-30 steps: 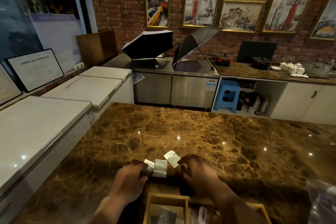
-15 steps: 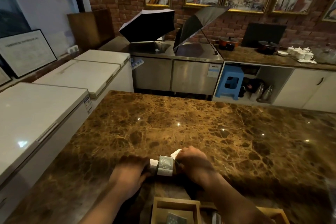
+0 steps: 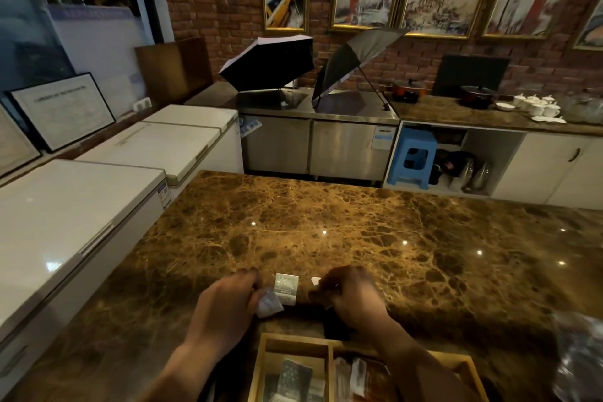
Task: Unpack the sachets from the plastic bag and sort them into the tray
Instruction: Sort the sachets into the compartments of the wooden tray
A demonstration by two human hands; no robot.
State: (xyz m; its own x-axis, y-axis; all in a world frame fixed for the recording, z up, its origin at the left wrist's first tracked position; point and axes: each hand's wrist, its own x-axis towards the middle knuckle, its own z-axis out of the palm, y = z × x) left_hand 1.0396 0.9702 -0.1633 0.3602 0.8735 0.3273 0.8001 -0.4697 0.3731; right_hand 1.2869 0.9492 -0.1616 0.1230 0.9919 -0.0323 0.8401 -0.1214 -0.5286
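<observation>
Both hands rest low on the brown marbled desk (image 3: pixel 326 222), apart from each other, with a printed sachet (image 3: pixel 286 289) lying flat on the desk between them. The left hand (image 3: pixel 225 303) is curled, its fingers closed on a small translucent sachet (image 3: pixel 269 303) that sticks out at 3 o'clock of the knuckles and overlaps the near left corner of the printed sachet. The right hand (image 3: pixel 352 295) is also curled; a white corner (image 3: pixel 316 281) of a packet shows at its fingertips, at 9 o'clock of the hand, and the rest of that packet is hidden inside the fist, so its print cannot be read.

The wooden tray (image 3: pixel 295 347) sits at 6 o'clock of the hands, against the bottom edge of the view, where it is cut off. One divider is visible. The left compartment holds a dark patterned sachet (image 3: pixel 293 375); the right compartment holds several pale and reddish packets (image 3: pixel 357 375), partly covered by the right forearm and too blurred to count.

The plastic bag (image 3: pixel 579 359) lies on the desk at 3 o'clock of the tray, cut off by the right edge of the frame; it is smeared, and its contents cannot be made out.
</observation>
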